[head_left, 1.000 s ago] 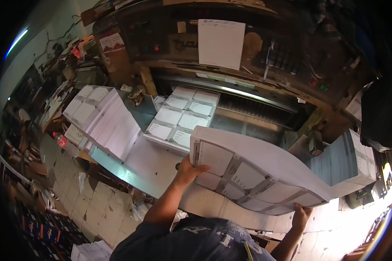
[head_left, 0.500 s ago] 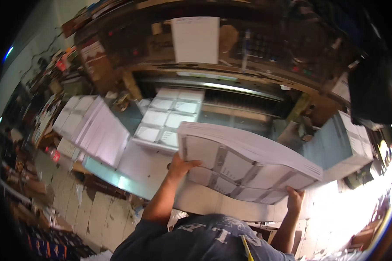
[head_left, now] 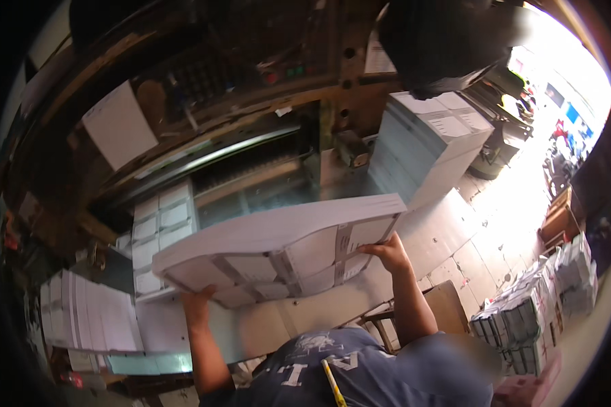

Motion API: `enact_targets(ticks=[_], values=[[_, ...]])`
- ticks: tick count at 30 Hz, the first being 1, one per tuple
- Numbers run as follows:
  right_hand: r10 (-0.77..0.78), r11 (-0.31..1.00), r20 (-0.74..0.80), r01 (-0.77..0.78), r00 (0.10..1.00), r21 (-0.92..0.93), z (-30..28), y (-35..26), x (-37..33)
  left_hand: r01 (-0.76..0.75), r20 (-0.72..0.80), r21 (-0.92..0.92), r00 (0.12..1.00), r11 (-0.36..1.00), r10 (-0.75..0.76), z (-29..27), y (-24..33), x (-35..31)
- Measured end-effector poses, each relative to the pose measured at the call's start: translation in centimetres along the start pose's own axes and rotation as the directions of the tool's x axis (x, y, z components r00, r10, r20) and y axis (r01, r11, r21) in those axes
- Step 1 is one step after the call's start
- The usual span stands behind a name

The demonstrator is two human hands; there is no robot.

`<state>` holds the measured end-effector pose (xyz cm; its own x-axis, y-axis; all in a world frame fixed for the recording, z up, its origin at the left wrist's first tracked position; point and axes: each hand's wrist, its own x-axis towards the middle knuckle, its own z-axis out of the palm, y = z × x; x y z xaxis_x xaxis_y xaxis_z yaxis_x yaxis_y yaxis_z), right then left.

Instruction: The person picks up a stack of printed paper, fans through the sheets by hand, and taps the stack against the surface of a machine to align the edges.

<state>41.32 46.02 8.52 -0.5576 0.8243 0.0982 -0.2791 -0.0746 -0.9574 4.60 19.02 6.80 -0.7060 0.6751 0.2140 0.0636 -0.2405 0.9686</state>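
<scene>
The person carries a thick stack (head_left: pixel 278 247) of printed sheets in front of the chest, lifted above the table (head_left: pixel 251 325) of a big paper cutter (head_left: pixel 251 156). The left hand (head_left: pixel 197 302) grips the stack at its lower left corner, with the fingers hidden under the sheets. The right hand (head_left: pixel 387 252) is closed on the right edge, with the thumb on top. The stack bends in the middle and tilts toward the person.

The sheets look loose, so the risk seems to be that the upper ones slide or fan out if the tilt grows, or that the sagging middle slips from the two small grips.

The table is pale and smooth. Left of the stack, a flat pile (head_left: pixel 95 319) of sheets lies on it, and behind the stack more printed sheets (head_left: pixel 159 227) rest near the cutter. Right of the stack stands a tall pile (head_left: pixel 428 146). Farther right, bundles (head_left: pixel 529 319) sit on the bright floor. The room is crowded and dim around the cutter.
</scene>
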Motion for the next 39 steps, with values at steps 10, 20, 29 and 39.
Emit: enact_targets(ticks=[10, 20, 29, 39], values=[[0.087, 0.996, 0.033, -0.087, 0.996, -0.008, -1.1, 0.7, -0.1, 0.067, 0.101, 0.040, 0.992, 0.997, -0.070, -3.5, -2.5, -1.5], [0.002, 1.000, 0.064, -0.001, 0.998, -0.016, -0.9, 0.7, 0.5, 0.007, 0.075, 0.168, 0.997, 0.986, -0.020, -2.3, -0.8, -2.5], [-0.013, 0.991, 0.026, 0.016, 1.000, -0.130, -0.3, -0.1, 1.6, 0.084, 0.012, 0.149, 0.996, 0.985, -0.086, -3.5, -4.5, -0.1], [0.279, 0.568, -0.300, -0.409, 0.912, -0.714, -1.8, 3.0, 5.0, 0.668, 0.202, -0.073, 0.737, 0.741, -0.645, -2.0, -9.2, -0.8]])
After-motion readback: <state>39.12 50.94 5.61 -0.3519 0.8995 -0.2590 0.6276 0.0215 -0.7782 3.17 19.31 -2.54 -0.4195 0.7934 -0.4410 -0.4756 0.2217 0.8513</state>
